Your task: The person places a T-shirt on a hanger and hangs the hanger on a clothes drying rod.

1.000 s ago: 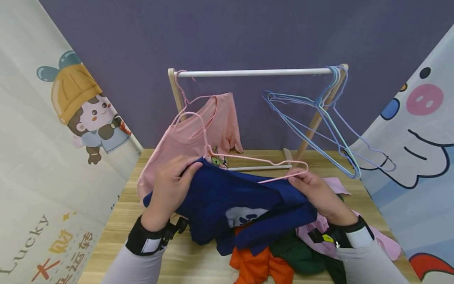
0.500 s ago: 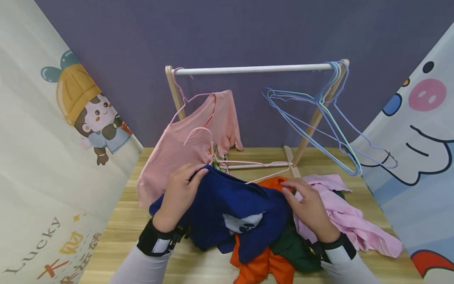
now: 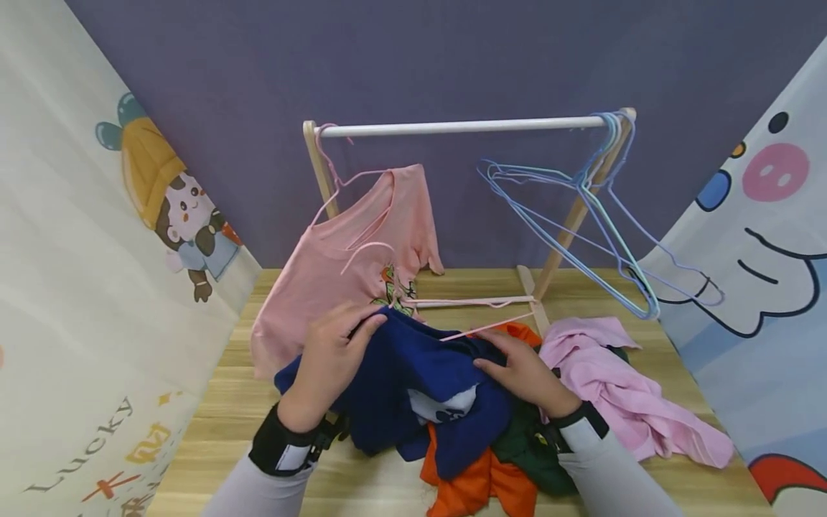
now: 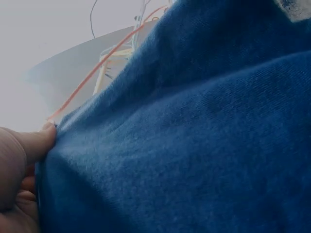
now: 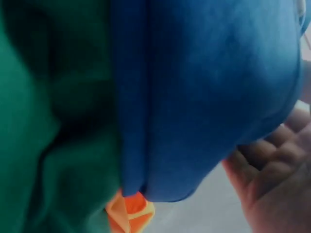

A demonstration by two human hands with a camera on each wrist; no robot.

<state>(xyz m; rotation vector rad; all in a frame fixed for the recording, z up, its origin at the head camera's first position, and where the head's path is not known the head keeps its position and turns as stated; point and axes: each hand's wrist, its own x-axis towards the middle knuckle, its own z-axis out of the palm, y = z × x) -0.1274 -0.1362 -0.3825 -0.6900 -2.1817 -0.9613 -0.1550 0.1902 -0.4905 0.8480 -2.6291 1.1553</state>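
Observation:
My left hand [image 3: 332, 352] pinches the upper edge of a navy T-shirt [image 3: 413, 359] with a pale print, close to the neck of a pink hanger [image 3: 371, 248]. The hanger's left part is hidden by the shirt; its right end sticks out bare. In the left wrist view my thumb [image 4: 39, 141] presses on the stretched navy cloth [image 4: 170, 136]. My right hand [image 3: 526, 370] touches the shirt's right side, thumb and fingers apart. From the right wrist, that hand's fingers [image 5: 272, 160] look loosely bent beside the cloth, their tips partly hidden.
A pink shirt [image 3: 329, 287] hangs on the rack's left end. Several blue and green hangers [image 3: 581, 190] crowd the right end of the white rail [image 3: 452, 128]. Orange [image 3: 474, 481], dark green [image 3: 533, 452] and light pink [image 3: 633, 402] clothes lie on the wooden table [image 3: 213, 431].
My right hand has let go of the hanger's right end, drawn back, then moved left onto the shirt. The hanger and shirt have sunk lower. My left hand keeps its pinch.

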